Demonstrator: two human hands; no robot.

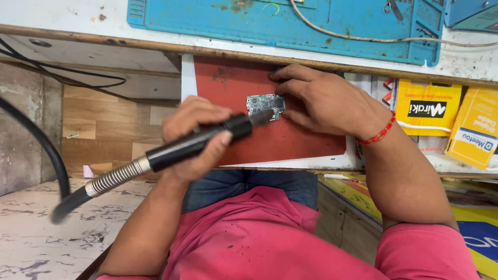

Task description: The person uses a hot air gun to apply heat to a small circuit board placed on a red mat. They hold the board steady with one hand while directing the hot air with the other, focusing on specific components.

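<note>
My left hand [193,128] grips a black hot-air tool handle [181,149] with a coiled metal collar and a thick black hose. Its metal nozzle [263,117] points at a small green circuit board [263,102]. The board lies on a red mat [295,141] on a pull-out shelf below the bench edge. My right hand [327,101], with a red thread band at the wrist, rests on the mat, and its fingertips touch the board's right edge and hold it down.
A blue work mat [311,21] with a pale cable [363,39] across it lies on the bench above. Yellow packages [428,106] sit to the right of the red mat. The tool's black hose [36,142] loops at the left over wooden panels.
</note>
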